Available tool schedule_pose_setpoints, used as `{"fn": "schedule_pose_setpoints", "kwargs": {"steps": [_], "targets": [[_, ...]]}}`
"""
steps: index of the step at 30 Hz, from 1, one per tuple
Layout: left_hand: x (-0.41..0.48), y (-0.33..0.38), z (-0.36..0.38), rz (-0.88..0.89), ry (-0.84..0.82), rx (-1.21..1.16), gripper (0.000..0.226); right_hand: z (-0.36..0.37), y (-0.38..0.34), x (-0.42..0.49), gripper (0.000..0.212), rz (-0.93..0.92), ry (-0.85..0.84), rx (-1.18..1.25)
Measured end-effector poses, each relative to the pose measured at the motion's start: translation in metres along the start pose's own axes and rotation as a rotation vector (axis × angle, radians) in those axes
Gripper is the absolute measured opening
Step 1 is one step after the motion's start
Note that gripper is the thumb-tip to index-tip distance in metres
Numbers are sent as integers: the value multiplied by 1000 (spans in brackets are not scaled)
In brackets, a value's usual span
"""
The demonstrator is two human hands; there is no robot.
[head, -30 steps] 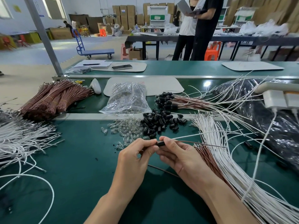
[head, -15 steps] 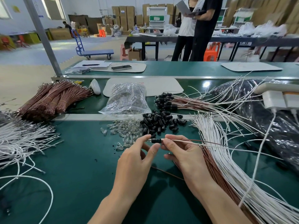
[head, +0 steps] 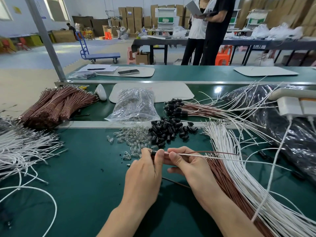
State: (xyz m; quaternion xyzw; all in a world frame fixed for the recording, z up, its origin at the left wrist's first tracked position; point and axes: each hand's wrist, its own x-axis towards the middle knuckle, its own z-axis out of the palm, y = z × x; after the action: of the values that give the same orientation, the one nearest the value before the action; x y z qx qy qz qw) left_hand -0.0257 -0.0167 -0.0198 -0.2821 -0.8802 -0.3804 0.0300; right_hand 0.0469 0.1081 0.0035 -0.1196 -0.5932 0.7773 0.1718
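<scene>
- While my left hand (head: 145,170) pinches the black cap (head: 153,152) and my right hand (head: 186,166) pinches both wires (head: 196,154) just right of it, over the near bench (head: 82,185), I'd push straight in, no twisting.
- Cap: tiny matte plastic tube, probably grippy.
- Wires: thin, springy, one white, one brown. Pinch close so they don't buckle.
</scene>
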Motion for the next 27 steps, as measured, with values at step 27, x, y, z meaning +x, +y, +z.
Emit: {"fn": "schedule_pose_setpoints", "kwargs": {"steps": [27], "targets": [[-3,7,-10,299,-9,-249,16,-1,-3,2,31,177,-59,237]]}}
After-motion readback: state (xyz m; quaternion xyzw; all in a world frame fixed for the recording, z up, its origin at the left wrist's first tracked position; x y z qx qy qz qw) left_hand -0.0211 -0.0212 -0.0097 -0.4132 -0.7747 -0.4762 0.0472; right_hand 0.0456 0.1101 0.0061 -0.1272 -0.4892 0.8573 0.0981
